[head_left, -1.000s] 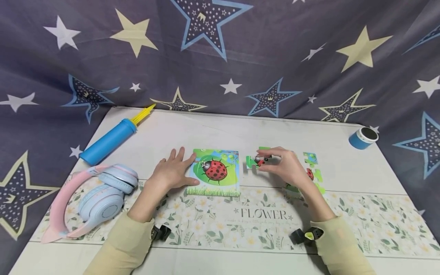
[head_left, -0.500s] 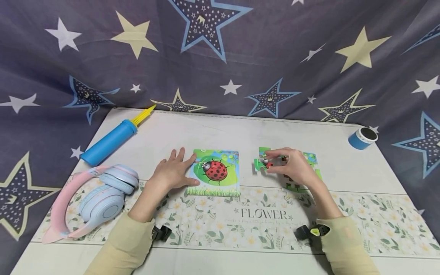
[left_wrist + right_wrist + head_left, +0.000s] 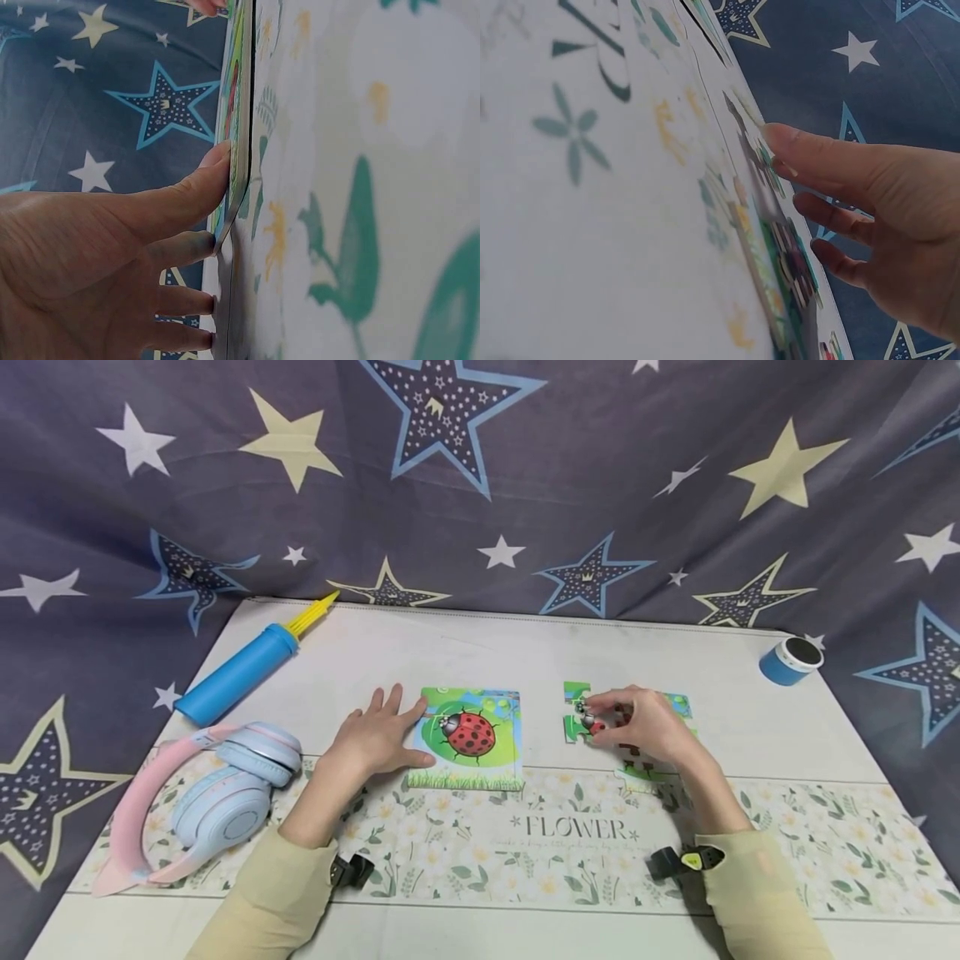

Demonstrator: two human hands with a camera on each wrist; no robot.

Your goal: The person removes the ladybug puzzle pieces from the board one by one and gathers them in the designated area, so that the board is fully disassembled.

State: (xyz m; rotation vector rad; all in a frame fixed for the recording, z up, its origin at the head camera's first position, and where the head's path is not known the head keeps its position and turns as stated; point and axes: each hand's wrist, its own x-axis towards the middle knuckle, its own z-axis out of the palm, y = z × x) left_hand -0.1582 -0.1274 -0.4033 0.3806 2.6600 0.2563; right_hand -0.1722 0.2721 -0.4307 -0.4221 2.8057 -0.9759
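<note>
My left hand (image 3: 375,732) lies spread at the left side of a square ladybug picture board (image 3: 470,733), its thumb and fingertips on the near-left edge. In the left wrist view the thumb of that hand (image 3: 97,247) presses the board's face. To the right, my right hand (image 3: 654,724) pinches a jigsaw piece (image 3: 573,730), green with part of a ladybug's head, between thumb and fingers. It is just below another green jigsaw piece (image 3: 576,689). More ladybug pieces (image 3: 647,771) lie beneath the hand, partly hidden by it. In the right wrist view the hand (image 3: 900,202) is low over the table.
Pink and light-blue headphones (image 3: 225,802) lie at the left. Behind them is a blue and yellow hand pump (image 3: 240,672). A small blue and white cylinder (image 3: 791,662) stands at the far right. A star-patterned curtain (image 3: 480,527) hangs behind the table.
My right hand has moved right with the jigsaw piece, bringing it down under the green corner piece and close to the other pieces. The left hand has stayed on the board.
</note>
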